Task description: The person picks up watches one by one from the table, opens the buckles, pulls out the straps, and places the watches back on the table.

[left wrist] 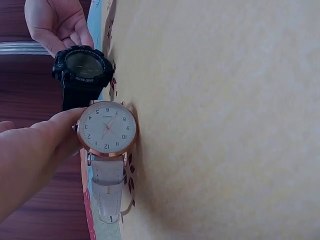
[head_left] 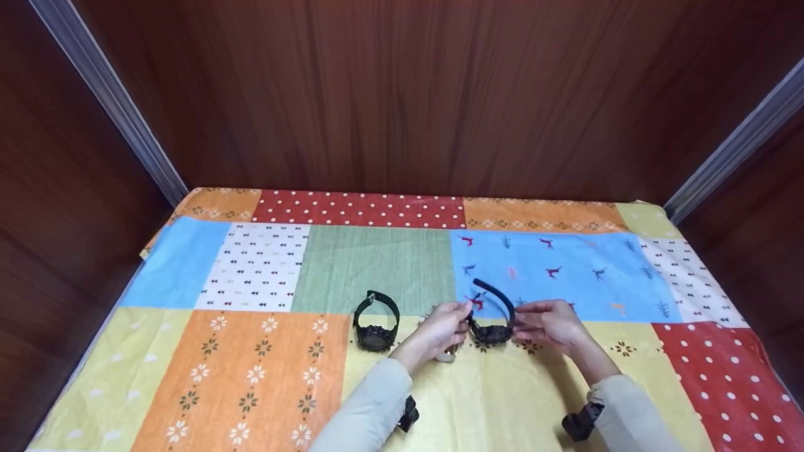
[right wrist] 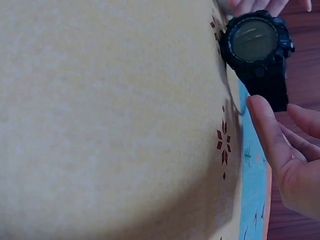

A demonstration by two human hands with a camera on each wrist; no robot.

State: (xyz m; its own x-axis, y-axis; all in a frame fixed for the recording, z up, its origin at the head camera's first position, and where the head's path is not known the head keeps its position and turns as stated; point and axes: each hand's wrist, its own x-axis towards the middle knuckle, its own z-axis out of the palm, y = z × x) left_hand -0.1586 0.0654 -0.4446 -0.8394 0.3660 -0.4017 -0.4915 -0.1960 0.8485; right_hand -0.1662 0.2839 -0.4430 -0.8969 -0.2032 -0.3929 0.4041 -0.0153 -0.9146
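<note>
A black digital sport watch (head_left: 492, 334) stands between my hands, its face toward me and its strap curving up in an open loop. My left hand (head_left: 445, 323) pinches the left part of that strap. On the other side, my right hand (head_left: 554, 323) holds the strap close to the case, thumb and fingertips on either side of it in the right wrist view. Beside my left hand is a rose-gold watch (left wrist: 107, 127) with a white dial and pale strap, mostly hidden by the hand in the head view.
A second black watch (head_left: 375, 338) stands with its strap looped at the left of my left hand. Everything rests on a patchwork cloth (head_left: 264, 370). Dark wood-grain panels (head_left: 402, 94) enclose the back and both sides.
</note>
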